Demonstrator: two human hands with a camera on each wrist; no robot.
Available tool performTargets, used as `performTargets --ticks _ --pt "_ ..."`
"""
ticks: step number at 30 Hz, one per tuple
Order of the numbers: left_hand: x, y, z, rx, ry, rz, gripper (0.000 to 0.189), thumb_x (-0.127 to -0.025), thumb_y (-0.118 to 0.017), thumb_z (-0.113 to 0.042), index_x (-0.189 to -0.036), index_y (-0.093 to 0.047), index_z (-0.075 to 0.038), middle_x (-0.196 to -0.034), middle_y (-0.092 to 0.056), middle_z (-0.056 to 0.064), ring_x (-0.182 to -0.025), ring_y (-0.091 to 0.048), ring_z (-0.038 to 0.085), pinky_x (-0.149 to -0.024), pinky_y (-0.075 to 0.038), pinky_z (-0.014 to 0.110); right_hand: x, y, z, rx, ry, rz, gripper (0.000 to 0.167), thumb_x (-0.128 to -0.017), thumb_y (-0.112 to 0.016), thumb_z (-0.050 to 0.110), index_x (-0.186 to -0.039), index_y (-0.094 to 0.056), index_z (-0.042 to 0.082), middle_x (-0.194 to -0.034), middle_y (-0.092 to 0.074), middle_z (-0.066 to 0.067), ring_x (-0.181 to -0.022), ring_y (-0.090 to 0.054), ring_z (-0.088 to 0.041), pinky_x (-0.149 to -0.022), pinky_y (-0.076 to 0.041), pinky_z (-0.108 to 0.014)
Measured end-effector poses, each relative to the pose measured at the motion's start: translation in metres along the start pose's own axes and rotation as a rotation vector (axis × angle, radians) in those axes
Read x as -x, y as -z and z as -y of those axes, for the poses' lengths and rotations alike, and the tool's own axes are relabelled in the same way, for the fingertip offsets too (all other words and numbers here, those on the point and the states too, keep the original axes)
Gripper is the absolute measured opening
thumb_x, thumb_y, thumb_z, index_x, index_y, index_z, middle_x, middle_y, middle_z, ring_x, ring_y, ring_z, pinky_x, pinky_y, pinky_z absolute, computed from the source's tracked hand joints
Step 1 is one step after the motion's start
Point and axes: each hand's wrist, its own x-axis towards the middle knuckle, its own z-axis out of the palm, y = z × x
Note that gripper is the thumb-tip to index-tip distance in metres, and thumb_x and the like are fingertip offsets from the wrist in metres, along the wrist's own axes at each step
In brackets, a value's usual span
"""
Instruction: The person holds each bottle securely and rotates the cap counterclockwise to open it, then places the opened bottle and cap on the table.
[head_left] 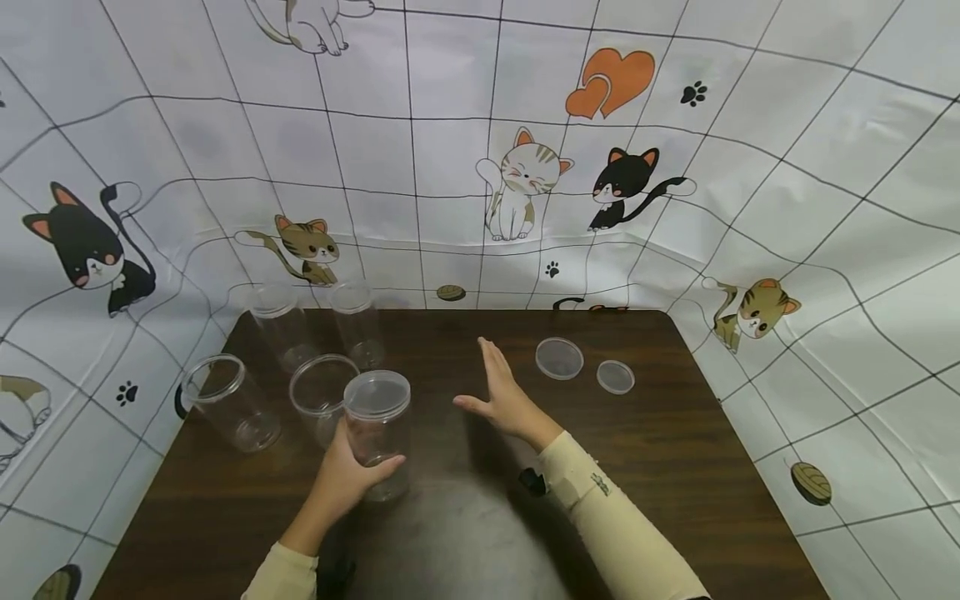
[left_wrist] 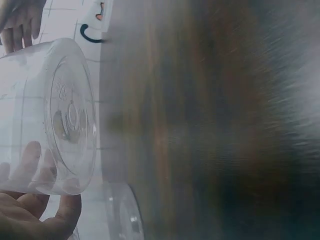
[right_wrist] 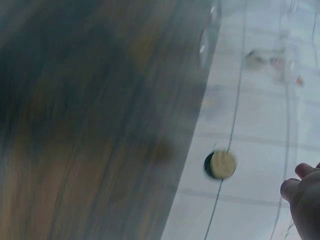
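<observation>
A clear plastic jar point(head_left: 384, 433) with a frosted lid point(head_left: 377, 393) on its top stands out in front of the other jars. My left hand point(head_left: 351, 473) grips its lower side, thumb across the front. In the left wrist view the jar's round base point(left_wrist: 72, 117) faces the camera and several fingers point(left_wrist: 47, 170) show through the clear wall. My right hand point(head_left: 510, 404) hangs over the middle of the table, fingers straight, thumb spread, holding nothing. Only some of its fingertips point(right_wrist: 290, 189) appear in the right wrist view.
Several clear jars without lids, such as a wide one point(head_left: 322, 392) and a tilted-looking one point(head_left: 232, 404), stand at the left of the dark wooden table point(head_left: 645, 492). A larger lid point(head_left: 559, 358) and a smaller lid point(head_left: 616, 377) lie at the right. A cat-print sheet point(head_left: 442, 150) surrounds the table.
</observation>
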Motion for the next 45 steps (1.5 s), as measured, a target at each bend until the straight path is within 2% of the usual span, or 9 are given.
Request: performTargets --ticks 5,10,15,18,25,28,34,38,45 --pt "0.018 0.004 0.003 -0.027 0.004 -0.011 0.098 -0.077 -0.090 -0.030 -0.148 -0.029 0.001 -0.140 -0.052 0.028 -0.126 -0.054 0.044 -0.100 -0.046 0.060 0.010 -0.015 0.022 -0.084 0.093 0.052 0.114 -0.089 -0.053 0.075 -0.163 0.004 0.011 -0.169 -0.004 -0.015 -0.155 -0.006 -0.032 -0.119 -0.020 -0.060" --pt "0.022 0.004 0.002 -0.011 -0.002 0.002 0.099 -0.078 -0.090 -0.031 -0.149 -0.028 0.001 -0.144 -0.048 0.028 -0.130 -0.052 0.045 -0.102 -0.044 0.061 0.011 -0.024 0.040 -0.113 0.144 0.075 0.113 -0.087 -0.044 0.081 -0.163 0.003 0.012 -0.169 -0.009 -0.012 -0.155 -0.010 -0.032 -0.118 -0.021 -0.061" --pt "0.019 0.009 0.002 0.054 -0.059 0.000 0.099 -0.078 -0.090 -0.024 -0.150 -0.027 0.001 -0.146 -0.047 0.025 -0.134 -0.049 0.043 -0.107 -0.041 0.059 0.010 -0.027 0.052 -0.195 0.144 -0.016 0.102 -0.094 -0.044 0.075 -0.164 -0.005 0.012 -0.168 -0.016 -0.008 -0.154 -0.013 -0.027 -0.119 -0.021 -0.058" --pt "0.020 0.016 0.002 0.047 -0.070 -0.005 0.100 -0.078 -0.090 -0.022 -0.150 -0.026 0.001 -0.146 -0.047 0.024 -0.133 -0.050 0.041 -0.106 -0.041 0.057 0.011 -0.029 0.058 -0.256 0.151 -0.056 0.094 -0.098 -0.047 0.068 -0.163 -0.010 0.012 -0.167 -0.021 -0.007 -0.154 -0.016 -0.024 -0.120 -0.023 -0.054" --pt "0.024 0.032 0.003 -0.022 -0.055 -0.025 0.102 -0.079 -0.090 -0.028 -0.151 -0.024 0.001 -0.143 -0.048 0.026 -0.130 -0.052 0.044 -0.103 -0.041 0.062 0.013 -0.035 0.065 -0.268 0.150 -0.047 0.084 -0.102 -0.052 0.056 -0.163 -0.014 0.013 -0.165 -0.026 -0.005 -0.153 -0.019 -0.022 -0.120 -0.024 -0.052" --pt "0.033 0.045 0.005 -0.083 -0.041 -0.023 0.104 -0.079 -0.089 -0.033 -0.151 -0.023 0.002 -0.141 -0.049 0.028 -0.127 -0.053 0.046 -0.100 -0.043 0.065 0.017 -0.038 0.067 -0.240 0.153 -0.028 0.082 -0.102 -0.052 0.055 -0.163 -0.013 0.015 -0.166 -0.026 -0.004 -0.154 -0.018 -0.020 -0.120 -0.023 -0.056" --pt "0.064 0.066 0.003 -0.152 0.007 -0.047 0.100 -0.079 -0.089 -0.032 -0.149 -0.026 0.004 -0.132 -0.056 0.029 -0.118 -0.059 0.047 -0.094 -0.047 0.065 0.032 -0.049 0.065 -0.243 0.123 0.006 0.077 -0.104 -0.052 0.049 -0.163 -0.014 0.018 -0.165 -0.028 0.001 -0.154 -0.017 -0.019 -0.120 -0.021 -0.056" --pt "0.074 0.062 -0.002 -0.157 -0.003 -0.047 0.098 -0.075 -0.092 -0.032 -0.145 -0.032 0.003 -0.127 -0.061 0.024 -0.115 -0.061 0.042 -0.093 -0.048 0.061 0.041 -0.057 0.064 -0.247 0.134 0.025 0.075 -0.105 -0.055 0.043 -0.163 -0.016 0.015 -0.164 -0.029 -0.002 -0.153 -0.020 -0.022 -0.119 -0.024 -0.056" --pt "0.070 0.035 -0.008 -0.128 -0.069 -0.005 0.105 -0.073 -0.093 -0.035 -0.148 -0.030 0.002 -0.132 -0.058 0.025 -0.116 -0.061 0.044 -0.092 -0.050 0.064 0.045 -0.064 0.079 -0.298 0.245 -0.001 0.072 -0.106 -0.049 0.046 -0.162 -0.019 0.012 -0.161 -0.034 -0.008 -0.152 -0.023 -0.025 -0.118 -0.025 -0.057"
